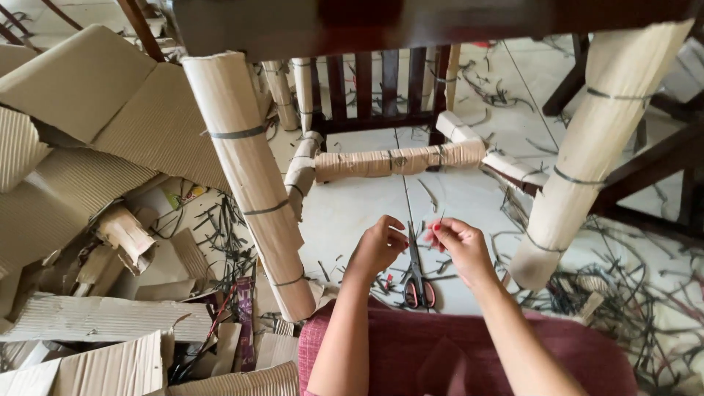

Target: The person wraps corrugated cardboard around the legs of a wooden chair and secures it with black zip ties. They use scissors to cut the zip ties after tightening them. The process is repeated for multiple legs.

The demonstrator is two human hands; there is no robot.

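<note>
Down on the pale tile floor, littered with dark strap offcuts and corrugated cardboard, the scissors lie flat between cardboard-wrapped table legs. Left hand and right hand hover above, fingers pinched; can't tell what they're holding.

Tan, ribbed corrugated cardboard fills the left of the frame. The same tan wrapping covers the table leg left of centre and the leg at right, each ringed by dark grey straps. The table frame along the top is dark brown. The floor is pale off-white tile, littered with dark grey strap scraps. The scissors at lower centre have red-and-black handles. The cloth at the bottom is maroon. The right hand has red-painted nails.
</note>
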